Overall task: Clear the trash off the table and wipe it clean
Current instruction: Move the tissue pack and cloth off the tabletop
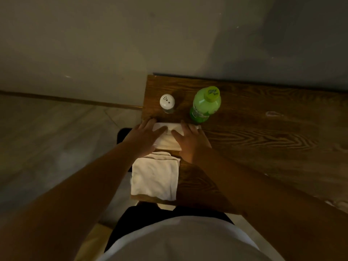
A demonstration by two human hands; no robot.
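Note:
A dark wooden table (263, 132) runs along the wall. Near its left end lies a white cloth (168, 138), and both my hands rest flat on it. My left hand (145, 134) covers the cloth's left side with fingers spread. My right hand (190, 140) covers its right side, fingers also spread. A second folded white cloth (155, 178) lies closer to me, at the table's front left corner. A green plastic bottle (205, 104) with a yellow-green cap stands just beyond my right hand.
A white-capped shaker (167, 103) stands beyond my left hand, near the table's left edge. A pale smear (273, 113) marks the wood to the right. The floor (56, 138) lies to the left of the table, and the wall is right behind it.

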